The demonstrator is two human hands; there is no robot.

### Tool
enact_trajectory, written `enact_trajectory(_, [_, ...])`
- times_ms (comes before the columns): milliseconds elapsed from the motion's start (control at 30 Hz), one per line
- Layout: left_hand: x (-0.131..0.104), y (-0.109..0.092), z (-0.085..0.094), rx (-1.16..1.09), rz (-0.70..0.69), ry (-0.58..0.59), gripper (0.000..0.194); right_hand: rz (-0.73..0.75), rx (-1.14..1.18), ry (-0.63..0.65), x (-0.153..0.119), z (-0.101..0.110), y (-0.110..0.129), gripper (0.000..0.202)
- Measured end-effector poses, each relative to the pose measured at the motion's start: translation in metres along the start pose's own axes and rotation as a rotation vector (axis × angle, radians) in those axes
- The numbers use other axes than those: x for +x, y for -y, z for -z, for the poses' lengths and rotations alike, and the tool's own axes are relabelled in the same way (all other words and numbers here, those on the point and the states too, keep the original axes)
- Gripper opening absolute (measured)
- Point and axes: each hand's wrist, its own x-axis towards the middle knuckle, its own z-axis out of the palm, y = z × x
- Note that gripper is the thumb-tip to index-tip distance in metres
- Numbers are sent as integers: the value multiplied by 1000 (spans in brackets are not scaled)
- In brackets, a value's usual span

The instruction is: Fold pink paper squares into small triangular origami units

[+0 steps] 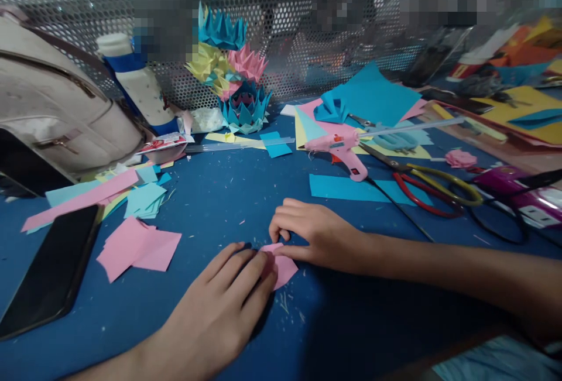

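A small pink paper piece [285, 271] lies on the blue table between my hands. My left hand [228, 302] rests over its left part, palm down, with the fingers stretched out and lying flat. From the right, my right hand [309, 232] touches the paper's upper edge with its thumb; its other fingers are curled. The fingertips of my left hand hide part of the paper. To the left of my hands is a loose pile of pink squares [138, 249], and above it a stack of light blue squares [146, 199].
A black phone [55, 270] lies at the left. Behind are a pink glue gun [340, 147] with its cord, red-and-yellow-handled scissors [432, 188], a blue strip [369, 189], folded paper flowers [246, 106], a bottle [143, 85] and a pale bag [61, 94].
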Motion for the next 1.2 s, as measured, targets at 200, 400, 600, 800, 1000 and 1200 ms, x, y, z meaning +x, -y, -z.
enact_trajectory(200, [-9, 0, -3, -85, -71, -19, 37, -6, -11, 14, -1, 2, 1, 11])
enact_trajectory(400, [-15, -3, -5, -128, -143, -25, 38, 94, -104, -26, -5, 1, 2, 14])
enact_trajectory(600, [-4, 1, 0, -70, -72, -51, 34, 269, -383, -32, -7, -1, 3, 21])
enact_trajectory(800, [-2, 3, -3, -38, 11, -22, 34, 362, -514, 44, -7, 7, 10, 18])
enact_trajectory(1000, [-4, 4, -2, -5, -72, 1, 35, 358, -547, 143, -11, 24, 14, 14])
enact_trajectory(1200, [0, 7, 2, -17, -105, 29, 36, 315, -480, 236, -8, 32, 10, 19])
